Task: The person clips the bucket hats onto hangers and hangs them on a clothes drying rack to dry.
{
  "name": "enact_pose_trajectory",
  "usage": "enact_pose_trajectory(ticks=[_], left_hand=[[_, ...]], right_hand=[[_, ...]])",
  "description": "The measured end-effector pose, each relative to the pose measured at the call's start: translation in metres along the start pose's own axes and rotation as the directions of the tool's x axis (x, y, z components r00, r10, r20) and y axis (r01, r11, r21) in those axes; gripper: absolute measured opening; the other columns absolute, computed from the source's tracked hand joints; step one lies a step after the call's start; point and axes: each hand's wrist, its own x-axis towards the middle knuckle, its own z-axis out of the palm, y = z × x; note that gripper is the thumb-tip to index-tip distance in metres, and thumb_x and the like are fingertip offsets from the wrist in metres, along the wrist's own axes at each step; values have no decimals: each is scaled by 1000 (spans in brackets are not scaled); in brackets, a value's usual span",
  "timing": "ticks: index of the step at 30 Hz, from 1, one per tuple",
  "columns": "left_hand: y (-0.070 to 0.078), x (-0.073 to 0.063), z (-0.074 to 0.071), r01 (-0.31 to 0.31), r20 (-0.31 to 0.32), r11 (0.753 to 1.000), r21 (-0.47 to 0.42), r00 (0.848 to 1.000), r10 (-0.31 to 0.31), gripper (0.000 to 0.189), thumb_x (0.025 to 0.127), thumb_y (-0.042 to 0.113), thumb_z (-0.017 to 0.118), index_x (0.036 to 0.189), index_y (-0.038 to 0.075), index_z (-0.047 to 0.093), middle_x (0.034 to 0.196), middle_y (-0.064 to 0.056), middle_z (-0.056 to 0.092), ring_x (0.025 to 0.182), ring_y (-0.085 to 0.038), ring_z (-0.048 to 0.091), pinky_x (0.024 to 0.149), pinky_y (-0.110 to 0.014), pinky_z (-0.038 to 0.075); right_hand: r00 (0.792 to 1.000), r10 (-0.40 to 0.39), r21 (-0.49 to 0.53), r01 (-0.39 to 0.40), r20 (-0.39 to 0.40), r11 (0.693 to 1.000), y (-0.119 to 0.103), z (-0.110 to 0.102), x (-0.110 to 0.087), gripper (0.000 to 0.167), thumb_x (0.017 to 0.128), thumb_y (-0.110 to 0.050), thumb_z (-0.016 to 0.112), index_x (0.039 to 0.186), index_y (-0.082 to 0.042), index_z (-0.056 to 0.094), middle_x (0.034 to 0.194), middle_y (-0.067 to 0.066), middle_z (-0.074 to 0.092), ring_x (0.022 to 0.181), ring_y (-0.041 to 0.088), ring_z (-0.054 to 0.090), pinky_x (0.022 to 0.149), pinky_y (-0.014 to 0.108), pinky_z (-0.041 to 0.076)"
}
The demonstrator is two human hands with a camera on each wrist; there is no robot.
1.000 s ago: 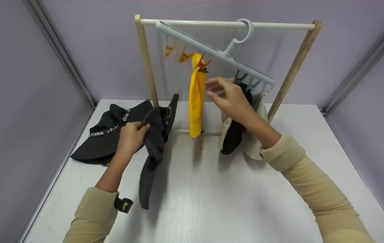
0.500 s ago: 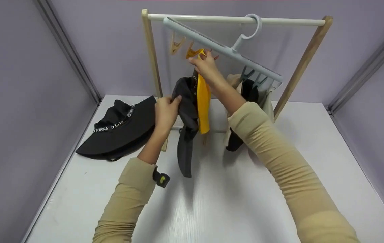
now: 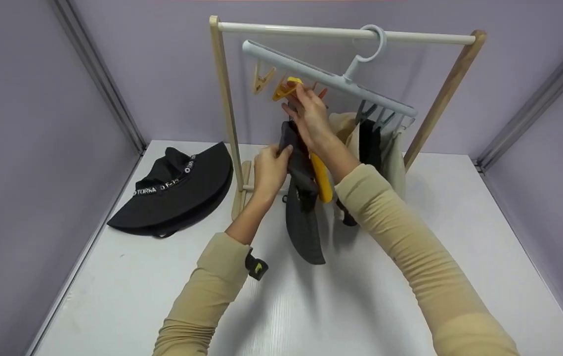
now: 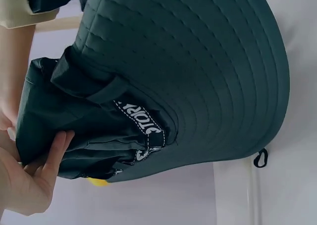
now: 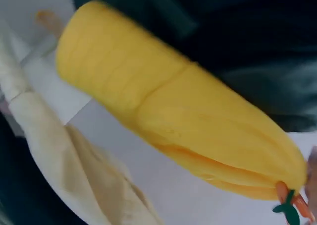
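Observation:
My left hand (image 3: pixel 269 168) pinches the crown of a dark bucket hat (image 3: pixel 305 235), which hangs brim down below the hanger. In the left wrist view, the thumb and fingers grip the hat's crown beside a band with white lettering. My right hand (image 3: pixel 316 121) is raised in front of the tilted light-blue clip hanger (image 3: pixel 301 68), fingertips right at an orange-yellow clip (image 3: pixel 281 93); its exact hold on the clip I cannot tell. Behind that hand, a yellow hat (image 3: pixel 322 180) hangs, partly hidden; the right wrist view shows its orange-red clip (image 5: pixel 296 202).
A black bucket hat (image 3: pixel 182 193) lies on the white table at left. Beige and black hats (image 3: pixel 371 146) hang from clips at the hanger's lower right end. A pale-yellow clip (image 3: pixel 261 81) dangles at its left end. The rack's white rail (image 3: pixel 301 30) carries the hanger.
My left hand has brought the dark hat from the left up beneath the hanger. My right hand has moved left and up to the clips. The yellow hat now slants to the right.

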Motion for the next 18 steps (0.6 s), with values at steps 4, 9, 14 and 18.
enact_pose_trajectory(ticks=[4, 9, 14, 18], left_hand=[[-4, -5, 4, 1, 36, 1000, -6, 999, -1, 26, 93, 21, 55, 71, 7, 59, 59, 0, 54, 53, -12, 50, 50, -22, 38], [-10, -7, 7, 14, 54, 1000, 6, 998, -14, 26, 92, 20, 56, 71, 6, 60, 57, 0, 53, 51, -11, 48, 48, -22, 36], [-12, -7, 9, 21, 84, 999, 34, 996, -24, 24, 92, 21, 56, 76, 4, 63, 59, 0, 54, 53, -11, 49, 49, -22, 37], [-11, -8, 11, 18, 113, 998, 65, 993, -25, 24, 92, 21, 57, 77, 4, 63, 61, 0, 54, 54, -12, 49, 51, -23, 36]], right_hand=[[994, -50, 46, 46, 99, 998, 6, -14, -5, 23, 99, -11, 36, 109, 7, 46, 117, 21, 52, 115, 29, 47, 94, 33, 38], [969, -51, 33, 44, 242, 998, 6, -32, -9, 24, 100, -11, 32, 104, 8, 46, 117, 25, 54, 115, 35, 47, 97, 36, 35], [955, 38, -87, -13, 293, 996, 0, -42, -11, 32, 100, -13, 34, 123, 7, 40, 118, 23, 51, 117, 37, 44, 98, 36, 34], [946, 126, -221, -60, 298, 973, -3, -47, -10, 39, 100, -13, 34, 133, 9, 34, 113, 17, 53, 114, 35, 45, 96, 36, 34]])
